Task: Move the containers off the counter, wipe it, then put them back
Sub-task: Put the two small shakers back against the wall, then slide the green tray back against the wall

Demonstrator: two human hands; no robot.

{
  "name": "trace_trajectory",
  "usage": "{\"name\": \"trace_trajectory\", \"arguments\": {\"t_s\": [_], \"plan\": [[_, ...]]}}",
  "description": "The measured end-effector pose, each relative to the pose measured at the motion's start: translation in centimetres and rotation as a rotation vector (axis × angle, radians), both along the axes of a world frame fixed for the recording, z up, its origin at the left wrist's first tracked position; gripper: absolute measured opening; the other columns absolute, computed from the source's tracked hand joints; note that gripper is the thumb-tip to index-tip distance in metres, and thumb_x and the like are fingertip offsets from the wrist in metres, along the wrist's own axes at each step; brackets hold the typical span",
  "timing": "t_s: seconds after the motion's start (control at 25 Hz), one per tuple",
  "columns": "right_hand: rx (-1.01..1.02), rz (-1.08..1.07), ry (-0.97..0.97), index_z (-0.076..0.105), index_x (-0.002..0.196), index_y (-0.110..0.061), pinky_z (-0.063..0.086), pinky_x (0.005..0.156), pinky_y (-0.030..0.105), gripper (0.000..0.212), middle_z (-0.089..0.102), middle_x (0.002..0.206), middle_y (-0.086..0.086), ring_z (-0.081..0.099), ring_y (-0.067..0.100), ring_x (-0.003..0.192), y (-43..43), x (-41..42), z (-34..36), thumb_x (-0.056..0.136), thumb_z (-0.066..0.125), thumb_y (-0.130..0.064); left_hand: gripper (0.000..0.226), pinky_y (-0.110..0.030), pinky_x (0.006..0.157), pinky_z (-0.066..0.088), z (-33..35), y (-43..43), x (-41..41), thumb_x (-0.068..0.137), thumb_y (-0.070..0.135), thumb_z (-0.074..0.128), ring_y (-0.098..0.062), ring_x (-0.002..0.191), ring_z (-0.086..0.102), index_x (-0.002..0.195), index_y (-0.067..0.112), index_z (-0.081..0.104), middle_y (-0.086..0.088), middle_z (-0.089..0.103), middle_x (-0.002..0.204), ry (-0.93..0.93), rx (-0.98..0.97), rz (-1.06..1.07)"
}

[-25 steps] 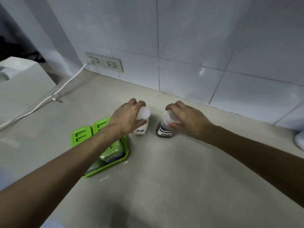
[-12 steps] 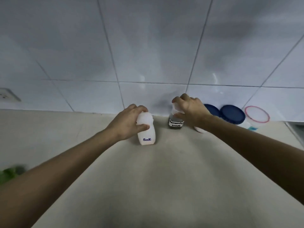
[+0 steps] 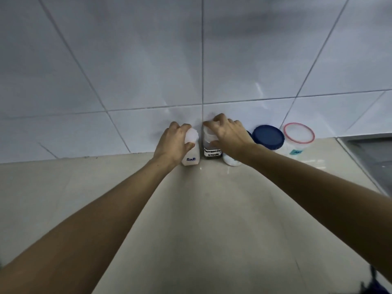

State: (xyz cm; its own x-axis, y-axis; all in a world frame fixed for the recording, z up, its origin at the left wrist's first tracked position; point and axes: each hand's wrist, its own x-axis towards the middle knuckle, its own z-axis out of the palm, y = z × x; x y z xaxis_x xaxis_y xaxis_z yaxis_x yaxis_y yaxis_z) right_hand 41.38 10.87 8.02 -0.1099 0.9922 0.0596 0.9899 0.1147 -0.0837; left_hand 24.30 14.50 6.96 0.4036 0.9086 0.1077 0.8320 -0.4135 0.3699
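A white bottle labelled "Salt" (image 3: 191,157) stands on the beige counter (image 3: 201,219) against the tiled wall, and my left hand (image 3: 175,143) grips its cap. Right beside it stands a dark seasoning sauce bottle (image 3: 212,151) with a white label, with my right hand (image 3: 228,133) closed over its top. Both bottles touch the counter at the wall's foot. A white container (image 3: 231,161) sits partly hidden under my right wrist.
To the right along the wall stand a jar with a dark blue lid (image 3: 269,136) and a clear tub with a red-rimmed lid (image 3: 299,137). A steel sink edge (image 3: 369,158) runs at the far right. White wall tiles (image 3: 148,71) rise behind.
Both hands have carried the two bottles from beside the green tray rightward to the wall and set them down next to the lidded jars. The view has swung right.
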Motion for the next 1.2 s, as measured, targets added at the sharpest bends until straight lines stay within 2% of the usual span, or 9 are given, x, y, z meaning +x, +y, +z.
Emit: {"name": "trace_trajectory", "arguments": {"t_s": [0.12,0.28,0.44,0.72,0.88,1.0,1.04,1.12,1.2], "plan": [[0.055,-0.013,0.009,0.038,0.142,-0.017,0.038,0.100,0.048,0.058,0.034,0.146,0.020,0.050,0.041,0.118,-1.1,0.4,-0.6,0.089,0.060,-0.026,0.045,-0.035,0.096,0.041,0.1,-0.1,0.0,0.088,0.017,0.063,-0.033,0.112,0.054,0.132,0.014,0.052,-0.015,0.047,0.129,-0.049,0.012,0.042],[0.195,-0.055,0.149,0.049,0.131,-0.012,0.041,0.097,0.048,0.047,0.039,0.145,0.019,0.051,0.039,0.118,-3.8,0.3,-1.2,0.087,0.062,-0.018,0.055,-0.034,0.100,0.042,-0.2,-2.8,-1.9,0.088,0.015,0.063,-0.030,0.119,0.051,0.139,0.016,0.042,-0.012,0.040,0.139,-0.103,0.032,0.042],[0.256,0.061,0.232,0.053,0.125,-0.010,0.045,0.096,0.047,0.042,0.049,0.137,0.015,0.051,0.033,0.120,-8.5,-3.7,-3.2,0.086,0.065,-0.019,0.040,-0.035,0.091,0.050,-2.0,-9.2,-7.3,0.090,0.015,0.061,-0.023,0.104,0.059,0.128,0.015,0.051,-0.006,0.048,0.125,-0.329,-0.008,0.168],[-0.047,0.379,0.357,0.059,0.115,-0.014,0.051,0.089,0.042,0.032,0.053,0.126,0.008,0.059,0.027,0.108,-13.9,-18.0,-7.7,0.085,0.067,-0.023,0.028,-0.033,0.090,0.051,-7.5,-24.4,-23.6,0.086,0.023,0.051,-0.014,0.102,0.059,0.113,0.021,0.060,0.006,0.054,0.112,-0.417,-0.086,0.436],[-0.294,0.425,0.614,0.060,0.112,-0.012,0.050,0.087,0.029,0.028,0.058,0.114,0.005,0.061,0.019,0.098,-14.6,-30.0,-8.1,0.087,0.066,-0.023,0.016,-0.040,0.082,0.051,-8.2,-31.8,-34.4,0.088,0.008,0.059,-0.016,0.088,0.060,0.096,0.021,0.063,0.007,0.060,0.096,-0.552,0.048,0.893],[-0.536,0.292,0.878,0.058,0.116,-0.012,0.050,0.090,0.032,0.034,0.060,0.116,0.006,0.061,0.015,0.096,-14.9,-38.6,-7.3,0.087,0.066,-0.026,0.011,-0.047,0.084,0.051,-7.6,-34.8,-40.6,0.090,0.010,0.057,-0.021,0.084,0.061,0.085,0.019,0.062,-0.001,0.066,0.086,-0.813,0.058,1.345],[-0.615,0.251,0.956,0.055,0.120,-0.011,0.049,0.086,0.027,0.038,0.059,0.119,0.005,0.060,0.013,0.095,-15.1,-41.3,-6.8,0.087,0.066,-0.027,0.010,-0.048,0.086,0.051,-7.4,-35.3,-42.6,0.090,0.014,0.057,-0.026,0.086,0.062,0.084,0.021,0.061,-0.005,0.067,0.087,-0.920,0.059,1.431],[-0.756,0.172,1.071,0.049,0.123,-0.013,0.045,0.074,0.015,0.042,0.058,0.117,0.000,0.057,0.007,0.089,-15.5,-45.9,-5.8,0.089,0.064,-0.031,0.005,-0.046,0.083,0.051,-7.0,-35.4,-45.9,0.090,0.023,0.059,-0.033,0.090,0.062,0.085,0.024,0.061,-0.009,0.064,0.090,-1.177,0.043,1.477],[-0.788,0.080,1.170,0.047,0.120,-0.017,0.048,0.077,0.017,0.044,0.061,0.113,-0.002,0.059,0.004,0.087,-15.0,-48.9,-5.8,0.086,0.066,-0.038,0.007,-0.037,0.076,0.052,-6.3,-34.5,-47.8,0.092,0.024,0.060,-0.026,0.088,0.061,0.097,0.018,0.060,-0.010,0.061,0.094,-1.362,-0.003,1.421]]}}
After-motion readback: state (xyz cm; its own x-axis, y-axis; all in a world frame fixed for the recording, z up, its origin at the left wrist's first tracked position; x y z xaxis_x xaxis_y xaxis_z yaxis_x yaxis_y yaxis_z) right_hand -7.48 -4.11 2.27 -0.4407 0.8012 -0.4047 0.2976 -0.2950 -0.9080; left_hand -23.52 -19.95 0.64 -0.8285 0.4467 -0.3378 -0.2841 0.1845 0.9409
